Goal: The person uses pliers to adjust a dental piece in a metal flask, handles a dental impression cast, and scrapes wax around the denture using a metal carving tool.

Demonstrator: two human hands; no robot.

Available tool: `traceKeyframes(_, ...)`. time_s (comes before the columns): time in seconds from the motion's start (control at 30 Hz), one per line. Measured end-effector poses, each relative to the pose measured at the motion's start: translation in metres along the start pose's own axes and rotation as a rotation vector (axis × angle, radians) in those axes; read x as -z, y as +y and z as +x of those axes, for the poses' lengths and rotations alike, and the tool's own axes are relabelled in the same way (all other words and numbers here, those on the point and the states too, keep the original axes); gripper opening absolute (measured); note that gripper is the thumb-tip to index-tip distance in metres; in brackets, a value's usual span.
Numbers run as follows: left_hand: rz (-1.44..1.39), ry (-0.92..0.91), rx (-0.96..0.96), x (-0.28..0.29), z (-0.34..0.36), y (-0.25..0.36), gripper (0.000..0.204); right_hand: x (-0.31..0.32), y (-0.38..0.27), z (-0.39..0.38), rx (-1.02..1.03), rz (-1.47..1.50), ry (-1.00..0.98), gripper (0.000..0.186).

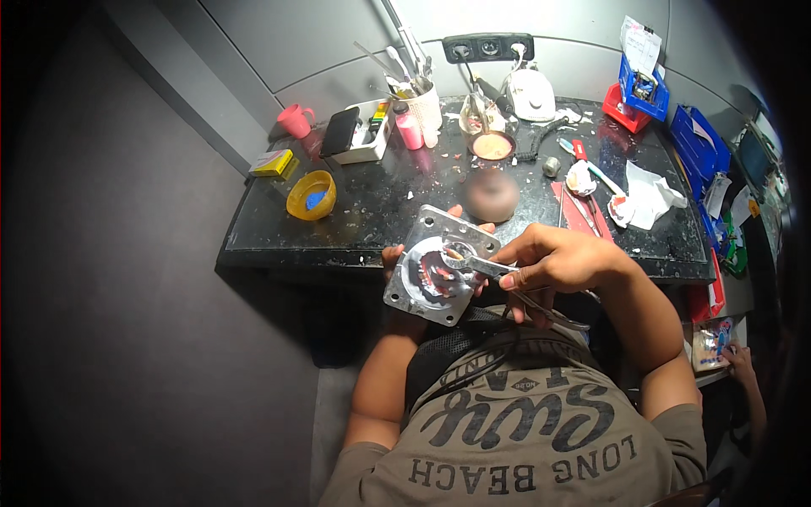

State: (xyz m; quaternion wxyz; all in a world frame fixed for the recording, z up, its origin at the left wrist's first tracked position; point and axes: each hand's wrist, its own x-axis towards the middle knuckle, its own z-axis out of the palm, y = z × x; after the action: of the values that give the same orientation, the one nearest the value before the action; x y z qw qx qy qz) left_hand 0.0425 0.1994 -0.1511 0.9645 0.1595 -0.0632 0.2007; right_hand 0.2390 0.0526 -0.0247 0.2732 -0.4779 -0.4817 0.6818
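My left hand [393,258] grips a square metal plate [405,296] from behind, its fingertips showing at the edges. The plate has corner holes and a round cavity lined with white material, holding a dark, reddish, mottled shape [435,279]. My right hand [566,262] is closed on a metal tool [486,269], whose ringed end lies over the plate's right side; whether it touches the cavity I cannot tell. A thin dark cord or handle runs below my right fingers. Just beyond the plate, a round brownish object [492,194] sits on the black worktop [279,232].
A yellow bowl [300,203] with blue contents, a pink mug [294,122], tool cup [414,106], small pan [492,147], white device [528,93], red tray [570,215] and crumpled paper [646,203] occupy the worktop. Blue bins [697,152] line the right. Another person's hand [737,359] is at lower right.
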Motion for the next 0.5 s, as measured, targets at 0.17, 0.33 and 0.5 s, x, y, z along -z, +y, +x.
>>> traceKeyframes(0.17, 0.203, 0.089, 0.014, -0.01, 0.002, -0.001, 0.118, 0.003, -0.033, -0.009, -0.135, -0.167, -0.003, 0.028)
traceKeyframes(0.33, 0.212, -0.029, 0.025, 0.002, 0.01, 0.0, 0.118, 0.012, -0.046, -0.005, -0.198, -0.236, -0.021, 0.027)
traceKeyframes(0.5, 0.068, 0.032, -0.075, -0.007, 0.009, -0.002, 0.114, 0.002, -0.043, -0.008, -0.094, -0.424, 0.053, 0.026)
